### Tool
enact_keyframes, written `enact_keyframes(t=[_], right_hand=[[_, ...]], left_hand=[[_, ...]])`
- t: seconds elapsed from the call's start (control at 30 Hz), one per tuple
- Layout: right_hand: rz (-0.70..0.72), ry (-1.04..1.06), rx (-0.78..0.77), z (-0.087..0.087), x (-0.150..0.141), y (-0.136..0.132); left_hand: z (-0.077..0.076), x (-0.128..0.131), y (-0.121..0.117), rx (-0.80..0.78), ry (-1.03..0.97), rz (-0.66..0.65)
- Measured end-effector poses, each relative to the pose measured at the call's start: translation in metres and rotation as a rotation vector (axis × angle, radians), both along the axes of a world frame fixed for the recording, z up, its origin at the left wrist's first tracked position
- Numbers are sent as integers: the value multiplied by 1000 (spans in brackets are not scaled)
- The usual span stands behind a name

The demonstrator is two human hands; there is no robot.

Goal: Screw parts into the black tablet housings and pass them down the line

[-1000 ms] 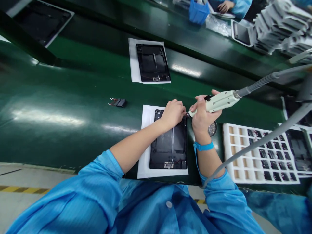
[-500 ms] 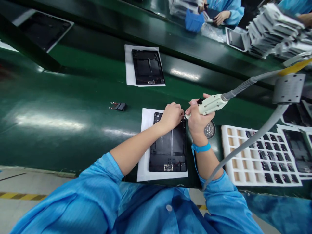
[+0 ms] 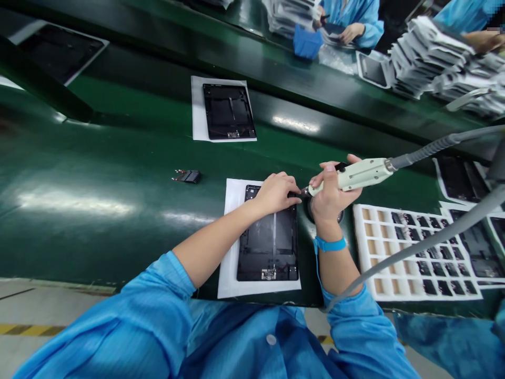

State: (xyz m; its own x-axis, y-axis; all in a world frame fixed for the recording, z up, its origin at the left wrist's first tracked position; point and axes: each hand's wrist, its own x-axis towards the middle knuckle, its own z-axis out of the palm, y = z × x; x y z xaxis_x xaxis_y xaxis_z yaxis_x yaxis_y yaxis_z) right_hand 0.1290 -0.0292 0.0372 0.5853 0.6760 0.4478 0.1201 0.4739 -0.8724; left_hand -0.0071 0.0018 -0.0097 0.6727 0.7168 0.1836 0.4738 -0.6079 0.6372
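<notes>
My right hand (image 3: 330,197) is wrapped round a pale green electric screwdriver (image 3: 365,175), its cable running off to the right. The driver's metal tip points left, close to the fingertips of my left hand (image 3: 277,192). That hand is bent over the top of a black tablet housing (image 3: 256,242), thumb and forefinger drawn together; anything between them is too small to make out. The housing lies on a white sheet (image 3: 229,263), with a small circuit board (image 3: 269,274) at its near edge. A round dish (image 3: 341,216) is mostly hidden behind my right hand.
A white compartment tray (image 3: 374,252) with several small black parts sits at right. A similar housing (image 3: 229,110) lies farther back, and a small black part with wires (image 3: 189,176) at left. The grey cable (image 3: 426,237) crosses my right side. A co-worker's hand (image 3: 352,32) shows across the bench.
My right hand has drawn the screwdriver slightly right, away from the housing's top corner. The left hand's thumb and forefinger now extend towards the tip. The whole view has shifted a little.
</notes>
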Motion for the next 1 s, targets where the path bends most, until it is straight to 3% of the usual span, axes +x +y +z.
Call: enact_keyframes(t=[1.0], right_hand=[[-5,-39,-34,0,-2,-2]], left_hand=[[-3,0,3,15,-18,-33]])
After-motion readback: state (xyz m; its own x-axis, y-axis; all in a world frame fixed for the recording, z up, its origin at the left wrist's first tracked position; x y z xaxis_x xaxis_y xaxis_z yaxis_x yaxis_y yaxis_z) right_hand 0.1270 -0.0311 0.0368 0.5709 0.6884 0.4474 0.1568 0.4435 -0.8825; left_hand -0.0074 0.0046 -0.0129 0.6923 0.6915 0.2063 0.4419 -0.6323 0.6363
